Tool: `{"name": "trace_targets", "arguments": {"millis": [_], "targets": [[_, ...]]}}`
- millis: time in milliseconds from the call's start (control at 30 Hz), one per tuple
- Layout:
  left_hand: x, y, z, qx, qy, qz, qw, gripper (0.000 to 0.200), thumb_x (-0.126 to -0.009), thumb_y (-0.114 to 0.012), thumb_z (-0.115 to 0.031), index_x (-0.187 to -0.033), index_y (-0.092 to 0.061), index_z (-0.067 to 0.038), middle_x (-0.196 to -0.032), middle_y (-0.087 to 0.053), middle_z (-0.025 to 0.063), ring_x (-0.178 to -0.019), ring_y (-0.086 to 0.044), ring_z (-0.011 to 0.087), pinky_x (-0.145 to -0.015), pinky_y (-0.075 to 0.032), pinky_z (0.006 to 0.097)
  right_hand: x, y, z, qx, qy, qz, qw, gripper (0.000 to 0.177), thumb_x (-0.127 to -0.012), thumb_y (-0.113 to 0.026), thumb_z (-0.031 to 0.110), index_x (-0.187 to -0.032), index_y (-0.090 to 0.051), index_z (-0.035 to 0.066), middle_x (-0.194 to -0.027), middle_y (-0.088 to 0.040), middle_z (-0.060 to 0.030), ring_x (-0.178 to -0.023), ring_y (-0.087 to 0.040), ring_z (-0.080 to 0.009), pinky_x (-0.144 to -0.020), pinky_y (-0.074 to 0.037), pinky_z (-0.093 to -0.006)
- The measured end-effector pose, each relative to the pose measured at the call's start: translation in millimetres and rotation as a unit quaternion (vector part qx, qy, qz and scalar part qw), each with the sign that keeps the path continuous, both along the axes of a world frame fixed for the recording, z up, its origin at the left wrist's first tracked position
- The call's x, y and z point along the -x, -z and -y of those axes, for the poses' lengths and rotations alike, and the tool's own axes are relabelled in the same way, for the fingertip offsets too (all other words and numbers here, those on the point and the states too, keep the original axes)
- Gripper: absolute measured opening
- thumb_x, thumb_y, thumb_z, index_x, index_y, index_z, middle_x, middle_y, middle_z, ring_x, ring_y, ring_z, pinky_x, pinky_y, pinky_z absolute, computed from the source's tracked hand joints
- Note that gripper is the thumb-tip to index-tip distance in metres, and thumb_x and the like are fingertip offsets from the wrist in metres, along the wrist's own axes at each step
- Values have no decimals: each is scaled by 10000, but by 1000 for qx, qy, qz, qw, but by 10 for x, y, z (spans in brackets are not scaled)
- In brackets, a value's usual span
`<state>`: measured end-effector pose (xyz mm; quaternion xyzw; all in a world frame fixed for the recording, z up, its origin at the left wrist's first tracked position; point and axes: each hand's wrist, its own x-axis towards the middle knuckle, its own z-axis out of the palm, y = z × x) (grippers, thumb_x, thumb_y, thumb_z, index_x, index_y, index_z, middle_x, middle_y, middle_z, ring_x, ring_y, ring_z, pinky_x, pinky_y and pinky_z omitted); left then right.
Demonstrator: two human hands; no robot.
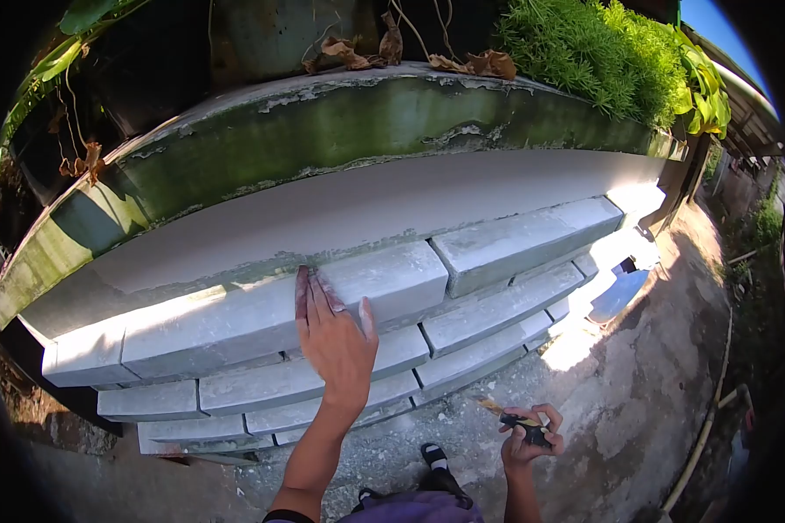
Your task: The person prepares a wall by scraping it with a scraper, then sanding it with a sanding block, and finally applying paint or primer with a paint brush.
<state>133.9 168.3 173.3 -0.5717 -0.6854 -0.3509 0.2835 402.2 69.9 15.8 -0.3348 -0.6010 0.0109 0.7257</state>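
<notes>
My left hand (336, 336) lies with its fingers stretched out on the top face of a grey block (384, 277) in the upper row, fingertips close to the pale wall (340, 209) behind. The fingers are stained dark. Low on the right, my right hand (532, 436) is closed round a small dark tool (523, 424) with a yellowish tip pointing left. What kind of tool it is cannot be made out. Another long block (532, 240) lies to the right, a dark gap between the two.
Stepped rows of blocks (488, 318) run below the upper row. A mossy green ledge (323, 126) with dry leaves and plants (602, 61) overhangs the wall. A bluish object (617, 292) stands at the right end. My foot (433, 453) is on the concrete ground (602, 392).
</notes>
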Motion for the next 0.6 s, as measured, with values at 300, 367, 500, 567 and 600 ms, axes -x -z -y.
{"name": "trace_targets", "arguments": {"millis": [300, 367, 500, 567, 600], "targets": [[-1229, 122, -641, 57, 52, 14, 997, 760, -899, -542, -531, -1207, -570, 164, -1301, -548, 289, -1299, -457, 373, -1011, -392, 402, -453, 142, -179, -4, 51, 7, 999, 458, -956, -604, 261, -1144, -189, 212, -1109, -398, -210, -686, -673, -264, -411, -564, -263], [-1421, 96, -731, 56, 63, 25, 996, 753, -901, -540, -533, -1188, -587, 161, -1297, -549, 294, -1288, -467, 371, -972, -409, 395, -554, 156, -232, -3, 54, 11, 998, 461, -954, -608, 256, -1139, -189, 207, -1098, -407, -206, -682, -672, -260, -417, -565, -262], [-1707, 32, -797, 57, 126, 67, 988, 744, -902, -536, -527, -1184, -591, 160, -1303, -537, 304, -1313, -441, 368, -1016, -389, 403, -638, 95, -328, -4, 37, -12, 999, 461, -952, -611, 251, -1129, -188, 200, -1085, -417, -199, -681, -671, -259, -430, -569, -262], [-1733, -33, -752, 37, 200, 63, 977, 695, -889, -578, -451, -1226, -554, 157, -1337, -510, 293, -1346, -404, 347, -1073, -339, 395, -701, 107, -396, -7, 30, -16, 999, 456, -949, -613, 216, -1115, -189, 195, -1081, -411, -186, -681, -672, -264, -435, -568, -268], [-1747, -58, -720, 27, 237, 62, 969, 677, -882, -598, -412, -1247, -536, 155, -1353, -496, 288, -1363, -386, 336, -1102, -314, 391, -734, 126, -439, -12, 25, -18, 999, 459, -945, -616, 182, -1113, -189, 193, -1079, -409, -184, -679, -672, -266, -433, -567, -270]]}}
